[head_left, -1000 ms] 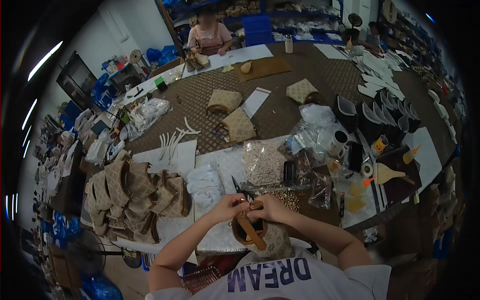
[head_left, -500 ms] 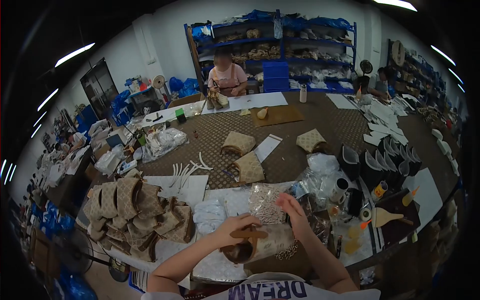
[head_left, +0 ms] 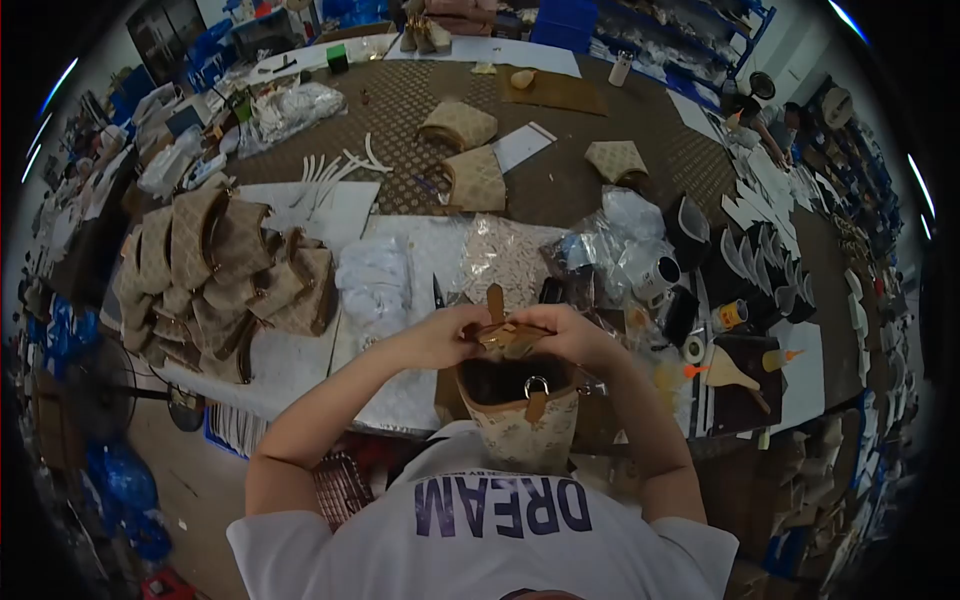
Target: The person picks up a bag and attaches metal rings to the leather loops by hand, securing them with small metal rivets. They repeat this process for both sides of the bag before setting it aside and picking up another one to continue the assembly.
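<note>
A patterned beige bag [head_left: 520,430] with brown trim is held upright against the table's front edge, its dark opening facing up. My left hand [head_left: 450,335] grips the far rim from the left, fingers closed on it. From the right, my right hand [head_left: 565,335] closes on the same rim. Between the hands a brown strap tab [head_left: 495,302] sticks up. A metal ring with a second brown tab sits on the near rim. Just beyond the hands lies a clear plastic bag of small pale pieces [head_left: 500,260].
Stacked beige bag pieces [head_left: 210,280] fill the left side. White bundles [head_left: 375,280] lie nearer the middle. On the right are black curved pieces [head_left: 690,225], a tape roll [head_left: 693,348] and glue bottles [head_left: 773,360]. Other people sit at the far side.
The view has tilted down. The bag has turned from lying on its side to upright with its opening up. My right hand has come from above the plastic bag to the rim.
</note>
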The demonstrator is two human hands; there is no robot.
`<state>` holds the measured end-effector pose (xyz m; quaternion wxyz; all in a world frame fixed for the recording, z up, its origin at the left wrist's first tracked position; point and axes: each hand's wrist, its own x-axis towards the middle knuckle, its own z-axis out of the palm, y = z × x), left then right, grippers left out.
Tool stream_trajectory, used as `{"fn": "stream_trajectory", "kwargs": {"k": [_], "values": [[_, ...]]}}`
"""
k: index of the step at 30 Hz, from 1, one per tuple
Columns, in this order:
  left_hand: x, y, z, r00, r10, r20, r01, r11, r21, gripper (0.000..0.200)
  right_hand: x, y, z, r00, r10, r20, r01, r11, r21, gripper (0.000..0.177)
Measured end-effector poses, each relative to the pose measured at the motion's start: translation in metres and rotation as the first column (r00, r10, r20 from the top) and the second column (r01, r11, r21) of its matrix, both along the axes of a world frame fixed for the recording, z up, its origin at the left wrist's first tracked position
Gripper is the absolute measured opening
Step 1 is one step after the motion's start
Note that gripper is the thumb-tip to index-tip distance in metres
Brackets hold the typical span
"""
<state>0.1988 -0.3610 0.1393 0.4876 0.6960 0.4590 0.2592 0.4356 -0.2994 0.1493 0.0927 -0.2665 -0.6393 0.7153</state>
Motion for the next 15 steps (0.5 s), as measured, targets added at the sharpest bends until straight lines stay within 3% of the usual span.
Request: {"fn": "stream_trajectory", "kwargs": {"k": [1,2,8,10,14,15], "values": [[0.003,-0.005,-0.003,0.996,0.075,0.039,-0.073,0.996,-0.058,0.020,-0.001,-0.003,-0.013,1.000,-0.018,-0.023,0.018,1.000,-0.014,0.043],[0.006,-0.011,-0.020,0.973,0.119,0.200,-0.118,0.993,-0.017,0.028,-0.004,-0.006,-0.022,0.998,-0.036,-0.049,0.035,0.999,-0.025,0.044],[0.012,-0.028,-0.023,0.979,0.199,-0.049,-0.200,0.980,-0.018,0.030,-0.017,-0.029,-0.027,0.978,-0.203,0.057,0.196,0.975,0.107,0.029],[0.013,-0.030,-0.028,0.963,0.267,-0.037,-0.259,0.955,0.148,0.028,-0.017,-0.025,-0.032,0.969,-0.225,0.100,0.195,0.949,0.247,0.026],[0.011,-0.034,-0.032,0.938,0.344,0.030,-0.337,0.893,0.298,0.023,-0.017,-0.028,-0.030,0.936,-0.341,0.092,0.334,0.939,0.082,0.021],[0.012,-0.036,-0.031,0.918,0.387,0.085,-0.396,0.893,0.213,0.021,-0.016,-0.028,-0.034,0.932,-0.347,0.105,0.340,0.937,0.078,0.021]]}}
